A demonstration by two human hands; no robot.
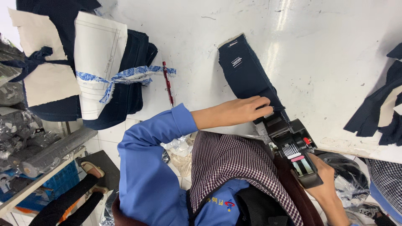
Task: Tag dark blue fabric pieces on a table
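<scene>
My left hand point(245, 109) comes out of a blue sleeve and rests its fingers on the near end of a stack of navy fabric pieces point(246, 71) on the white table point(326, 50). The stack's top piece carries a small white sticker near its far end. My right hand point(327, 184) grips the handle of a black hand-held labelling gun point(293, 146). The gun's nose sits against the near end of the stack, right beside my left fingers.
A red pen point(168, 83) lies left of the stack. Further left are bundles of navy fabric under paper patterns point(98, 62), tied with cloth strips. More navy pieces point(383, 109) lie at the right edge. Low on the left: a shelf with grey rolls point(46, 155) and someone's sandalled foot point(92, 169).
</scene>
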